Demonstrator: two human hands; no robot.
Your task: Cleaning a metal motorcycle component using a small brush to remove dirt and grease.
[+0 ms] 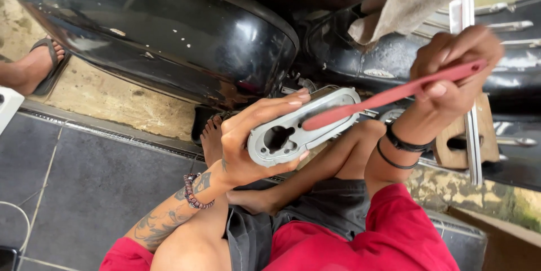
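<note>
**Brush on a metal cover beside the motorbike**

While the person sits low on the ground, the black motorbike body (169,28) fills the upper part of the view, its glossy curved panel the biggest thing around. Below that panel lies a strip of rough concrete floor (112,102), and beyond it, further from the bike, dark grey tiles (96,186). At the panel's far left edge, someone else's foot in a sandal (39,68) rests on the concrete. A grey cloth (417,0) hangs over the bike's darker parts to the right of the panel.

Just under the panel's rounded end, the left hand (253,141) grips a grey metal cover (298,127), fingers curled over its top edge and thumb pressed beneath. The cover is oblong, with a keyhole-shaped opening near the hand. To the right, the right hand (451,68) is closed around the handle of a red brush (389,96), whose far end lies against the cover's inner face. Black bands circle the right wrist (403,144); a beaded bracelet (194,192) sits on the left.
</note>
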